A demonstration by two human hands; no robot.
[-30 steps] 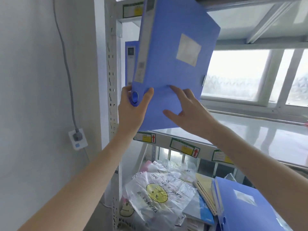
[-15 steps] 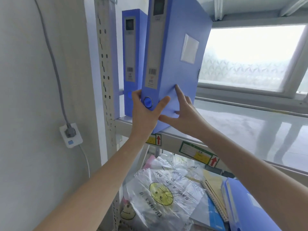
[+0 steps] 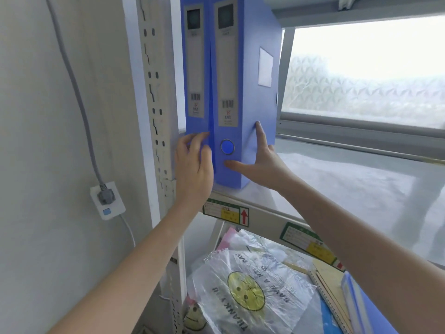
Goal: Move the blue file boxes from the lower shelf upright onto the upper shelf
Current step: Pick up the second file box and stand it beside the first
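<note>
Two blue file boxes stand upright side by side at the left end of the white upper shelf (image 3: 337, 182). The first box (image 3: 195, 68) is against the shelf post. The second box (image 3: 250, 97) stands right beside it, touching it. My right hand (image 3: 261, 165) clasps the second box low down, thumb on the spine under the round finger hole, fingers on its right face. My left hand (image 3: 193, 165) rests with bent fingers on the lower spine of the first box, at the seam between the two. A third blue file box (image 3: 361, 309) lies on the lower shelf at the bottom right.
The perforated shelf post (image 3: 156, 112) stands left of the boxes. On the lower shelf lie a smiley-face plastic bag (image 3: 245, 290) and a spiral notebook (image 3: 330, 283). A wall socket (image 3: 107, 201) with a grey cable is on the left wall. A frosted window (image 3: 361, 75) is behind the shelf.
The second box went from tilted in the air to upright on the upper shelf beside the first box. My left hand slid from its bottom edge to the first box's spine.
</note>
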